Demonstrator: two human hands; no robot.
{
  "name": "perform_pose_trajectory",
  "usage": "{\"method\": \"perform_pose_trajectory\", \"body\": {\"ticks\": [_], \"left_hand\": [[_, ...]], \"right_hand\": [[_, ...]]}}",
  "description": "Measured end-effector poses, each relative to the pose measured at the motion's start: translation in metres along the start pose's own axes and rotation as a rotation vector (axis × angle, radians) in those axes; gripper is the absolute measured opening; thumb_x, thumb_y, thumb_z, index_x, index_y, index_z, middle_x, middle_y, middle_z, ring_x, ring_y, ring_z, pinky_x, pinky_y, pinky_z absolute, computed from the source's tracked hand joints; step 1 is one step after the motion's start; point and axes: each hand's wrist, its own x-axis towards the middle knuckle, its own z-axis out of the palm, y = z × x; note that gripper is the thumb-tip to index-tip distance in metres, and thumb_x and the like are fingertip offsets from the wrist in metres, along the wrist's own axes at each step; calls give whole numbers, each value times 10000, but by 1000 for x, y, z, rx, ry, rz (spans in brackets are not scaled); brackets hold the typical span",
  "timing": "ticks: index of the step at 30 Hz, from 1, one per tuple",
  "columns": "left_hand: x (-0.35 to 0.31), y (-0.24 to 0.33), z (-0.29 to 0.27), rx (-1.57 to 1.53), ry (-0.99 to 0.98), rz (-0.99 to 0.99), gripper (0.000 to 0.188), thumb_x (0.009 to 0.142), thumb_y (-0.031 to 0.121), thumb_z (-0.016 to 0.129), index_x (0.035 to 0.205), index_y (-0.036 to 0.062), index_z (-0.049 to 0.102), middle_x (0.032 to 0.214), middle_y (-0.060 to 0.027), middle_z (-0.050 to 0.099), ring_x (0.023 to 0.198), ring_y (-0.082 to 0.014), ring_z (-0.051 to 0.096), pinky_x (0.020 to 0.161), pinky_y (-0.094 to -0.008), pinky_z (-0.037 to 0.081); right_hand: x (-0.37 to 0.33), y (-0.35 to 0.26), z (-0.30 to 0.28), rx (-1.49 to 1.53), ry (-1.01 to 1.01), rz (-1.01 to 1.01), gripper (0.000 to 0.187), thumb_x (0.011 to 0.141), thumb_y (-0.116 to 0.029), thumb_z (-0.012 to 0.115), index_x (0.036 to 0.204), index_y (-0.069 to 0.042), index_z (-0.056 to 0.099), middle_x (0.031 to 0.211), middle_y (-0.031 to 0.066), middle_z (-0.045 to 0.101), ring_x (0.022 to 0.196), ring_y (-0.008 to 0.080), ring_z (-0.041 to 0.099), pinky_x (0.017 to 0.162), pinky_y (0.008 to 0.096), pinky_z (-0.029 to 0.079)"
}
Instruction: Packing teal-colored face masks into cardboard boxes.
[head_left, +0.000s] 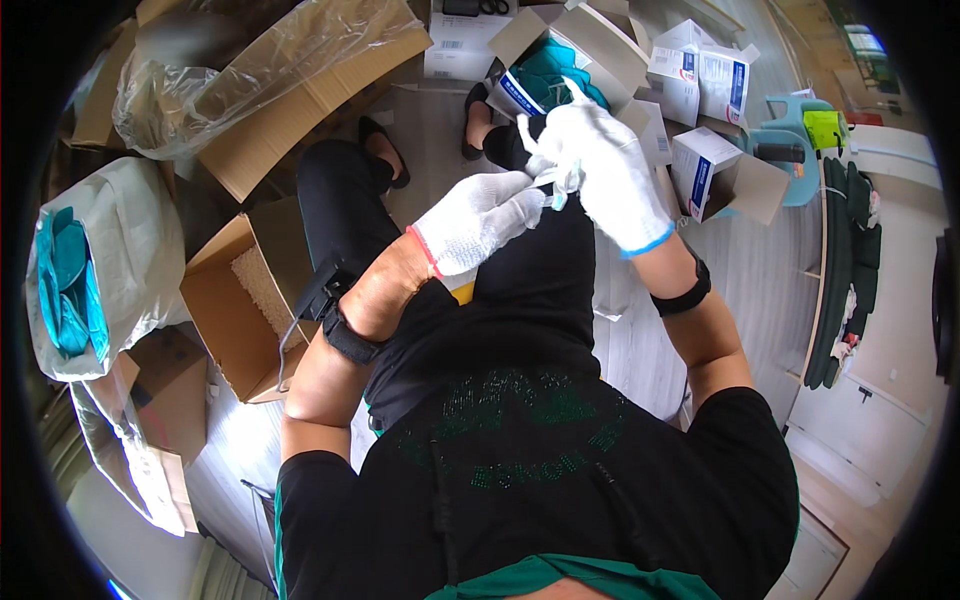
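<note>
The gloved left hand (480,222) is closing its thumb and fingertips on a small white and pale-blue piece (565,183), which is sitting between the two hands above the black trousers (540,265); the gloved right hand (608,165) is arching over it, fingers partly spread, and I cannot tell whether it is gripping. The piece could be slipping free if that pinch is loosening, since the knitted gloves are looking bulky against something so slight, and a loose fingertip of fabric could be catching in it. A dropped piece could be landing on the lap or the grey floor (640,320). The thin grey cable (284,355) by the left wristband (350,335) is hanging against the brown corrugated carton (215,345) and could be snagging on its rim if the arm is swinging outward. Ahead, the flaps of the open white box (612,45) holding teal bundles (555,80) are standing close beyond the right fingertips; a blue-striped white carton (698,178) is crowding the right side. The freer room is lying back toward the torso.
</note>
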Motion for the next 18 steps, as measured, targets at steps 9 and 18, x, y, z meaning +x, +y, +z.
{"method": "perform_pose_trajectory", "body": {"ticks": [9,18], "left_hand": [[-17,13,4,197,39,23,275,999,244,476,912,12,595,698,-11,546,643,-102,526,607,-265,443],[-45,35,-6,424,-87,196,170,932,137,539,881,-19,581,756,-204,552,711,-376,562,651,-395,456]], "right_hand": [[-20,-19,3,-657,-204,-347,96,935,-148,583,962,-66,627,809,48,615,700,171,617,574,281,502],[-40,-39,18,-1100,-616,-549,224,849,-292,663,790,-79,629,673,89,598,578,286,604,488,359,459]]}}
